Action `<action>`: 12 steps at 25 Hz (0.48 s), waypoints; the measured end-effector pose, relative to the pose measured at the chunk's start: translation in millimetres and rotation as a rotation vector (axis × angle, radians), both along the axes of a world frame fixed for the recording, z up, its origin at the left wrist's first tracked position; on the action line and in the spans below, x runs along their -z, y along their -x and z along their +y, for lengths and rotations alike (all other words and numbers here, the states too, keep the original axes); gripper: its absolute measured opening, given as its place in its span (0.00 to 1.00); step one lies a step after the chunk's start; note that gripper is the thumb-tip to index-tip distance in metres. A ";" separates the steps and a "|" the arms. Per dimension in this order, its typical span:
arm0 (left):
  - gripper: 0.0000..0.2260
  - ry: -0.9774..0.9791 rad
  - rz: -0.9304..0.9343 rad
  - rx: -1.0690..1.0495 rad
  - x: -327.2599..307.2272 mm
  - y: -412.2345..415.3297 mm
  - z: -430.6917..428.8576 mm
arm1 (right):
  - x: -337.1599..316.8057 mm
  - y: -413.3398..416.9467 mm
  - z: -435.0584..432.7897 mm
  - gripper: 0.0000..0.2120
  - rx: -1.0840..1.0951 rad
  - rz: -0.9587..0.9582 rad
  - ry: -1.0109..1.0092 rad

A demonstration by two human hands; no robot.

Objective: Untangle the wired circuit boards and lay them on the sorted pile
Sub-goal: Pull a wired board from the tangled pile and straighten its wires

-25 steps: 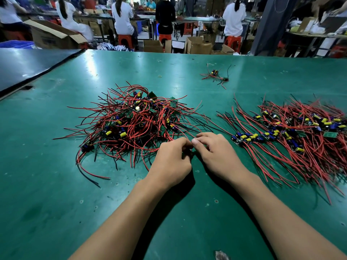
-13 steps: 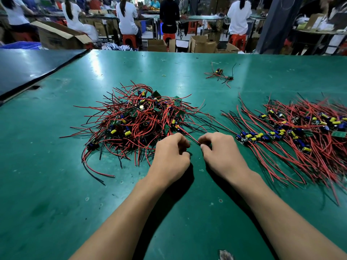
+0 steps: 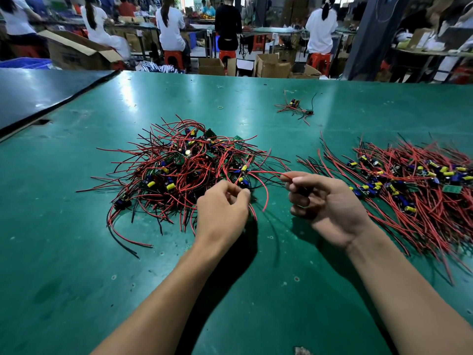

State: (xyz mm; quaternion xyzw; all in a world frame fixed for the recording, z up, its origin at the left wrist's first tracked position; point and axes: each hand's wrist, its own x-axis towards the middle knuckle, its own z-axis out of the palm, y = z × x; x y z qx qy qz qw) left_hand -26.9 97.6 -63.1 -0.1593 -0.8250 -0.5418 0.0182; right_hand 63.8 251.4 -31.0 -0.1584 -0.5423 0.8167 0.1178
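A tangled heap of small circuit boards with red and black wires (image 3: pixel 184 170) lies on the green table, left of centre. The sorted pile (image 3: pixel 414 185), its wires combed toward me, spreads at the right. My left hand (image 3: pixel 222 211) pinches wires at the heap's near right edge, beside a board with a yellow part (image 3: pixel 243 175). My right hand (image 3: pixel 325 201) is raised a little and pinches the end of a red wire (image 3: pixel 266 172) that runs back to that board.
A small stray bundle of boards and wires (image 3: pixel 294 107) lies farther back on the green table (image 3: pixel 76 252). A dark table (image 3: pixel 38 93) adjoins at the left. Cardboard boxes (image 3: pixel 268 65) and seated people are beyond the far edge.
My hands have drawn apart: the right one has moved right and lifted, pulling a red wire out of the heap. The left hand stays at the heap's edge.
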 end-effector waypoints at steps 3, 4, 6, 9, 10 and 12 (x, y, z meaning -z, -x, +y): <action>0.12 -0.056 -0.020 -0.053 -1.3 1.3 -4.0 | -2.3 -4.3 8.0 0.08 -0.034 0.003 0.058; 0.13 -0.059 -0.028 -0.041 -1.1 0.4 -4.3 | -3.0 -6.1 10.5 0.07 -0.072 0.004 0.061; 0.13 -0.057 -0.020 -0.020 0.2 -1.5 -3.6 | -3.1 -10.6 14.8 0.08 -0.196 0.007 0.044; 0.11 0.050 0.051 -0.017 2.9 -2.4 -3.2 | -1.1 -16.3 18.2 0.08 -0.383 -0.056 -0.050; 0.11 0.089 0.076 -0.013 3.3 -2.4 -3.9 | -0.2 -16.7 18.1 0.04 -0.423 -0.094 -0.092; 0.11 0.160 0.154 0.001 3.4 -2.5 -4.9 | 2.7 -16.7 18.8 0.05 -0.470 -0.180 -0.191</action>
